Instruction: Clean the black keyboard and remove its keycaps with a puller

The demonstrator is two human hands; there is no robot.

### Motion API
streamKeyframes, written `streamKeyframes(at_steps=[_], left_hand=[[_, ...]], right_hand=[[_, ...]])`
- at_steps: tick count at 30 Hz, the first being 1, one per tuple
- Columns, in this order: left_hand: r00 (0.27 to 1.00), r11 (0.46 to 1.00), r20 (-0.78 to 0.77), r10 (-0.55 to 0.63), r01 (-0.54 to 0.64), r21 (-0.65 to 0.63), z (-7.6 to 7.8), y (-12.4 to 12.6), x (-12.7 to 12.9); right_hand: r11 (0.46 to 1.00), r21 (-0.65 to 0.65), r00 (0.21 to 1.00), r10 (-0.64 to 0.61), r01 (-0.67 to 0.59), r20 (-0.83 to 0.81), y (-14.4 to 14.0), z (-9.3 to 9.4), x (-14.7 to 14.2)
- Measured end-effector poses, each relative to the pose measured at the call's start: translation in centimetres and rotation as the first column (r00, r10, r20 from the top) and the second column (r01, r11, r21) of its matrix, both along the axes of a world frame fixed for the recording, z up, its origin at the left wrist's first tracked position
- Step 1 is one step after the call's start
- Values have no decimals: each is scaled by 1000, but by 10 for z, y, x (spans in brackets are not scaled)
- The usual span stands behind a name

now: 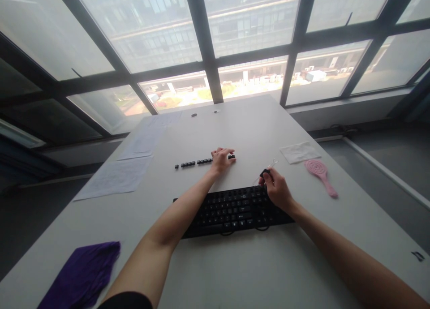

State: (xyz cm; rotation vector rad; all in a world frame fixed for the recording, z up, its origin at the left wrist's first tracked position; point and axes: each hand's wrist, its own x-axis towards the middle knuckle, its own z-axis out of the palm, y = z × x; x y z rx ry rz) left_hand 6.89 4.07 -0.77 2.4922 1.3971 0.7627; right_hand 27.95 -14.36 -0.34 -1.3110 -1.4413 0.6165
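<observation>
A black keyboard (231,210) lies across the table in front of me, its top row partly without keycaps. Beyond it, a row of loose black keycaps (188,164) runs from left to right. My left hand (221,160) is at the right end of this row, thumb and index finger closed around a black keycap (231,156). In my right hand (277,188), over the keyboard's upper right part, is a keycap puller (264,173) with a black handle and thin wire loops. My right fingers hide part of its handle.
A pink hairbrush (319,172) and a white tissue (300,152) lie on the right. Sheets of paper (114,179) and a purple cloth (82,273) are on the left. A small dark piece (417,256) sits near the right edge. Windows stand behind the table (242,125).
</observation>
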Motion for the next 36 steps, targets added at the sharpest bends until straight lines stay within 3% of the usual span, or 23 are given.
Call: streamKeyframes(at_steps=[4,8,12,14,17,21,25,28,32,36], left_hand=[[1000,999,2,30,-31,43,26,-13,-4],[999,997,-36,-14,16,74,48,-69,3],[974,976,-50,-219,220,8,44,-143,22],[972,973,-39,-232,232,-7,37,-166,33],[983,982,-8,-185,185,-27,27,-177,41],[988,988,-10,-152,151,-36,29,-151,27],[997,998,-72,-33,36,43,40,-87,-17],[984,997,-162,71,-74,-15,43,-37,-54],[977,995,-210,40,-57,-77,36,3,-83],[974,988,-227,-1,-33,-148,26,20,-90]], right_hand=[[1000,9,1000,-10,10,-15,1,-2,1],[997,49,998,-60,61,-22,2,-4,2],[990,94,994,-110,109,7,2,-5,3],[987,108,992,-122,120,12,2,-5,3],[982,119,989,-147,145,12,2,-6,4],[983,106,988,-152,149,15,3,-8,4],[988,100,992,-124,120,38,4,-10,3],[989,100,992,-117,112,47,4,-9,3],[990,97,993,-110,105,45,3,-7,2],[989,105,993,-108,102,51,3,-5,2]])
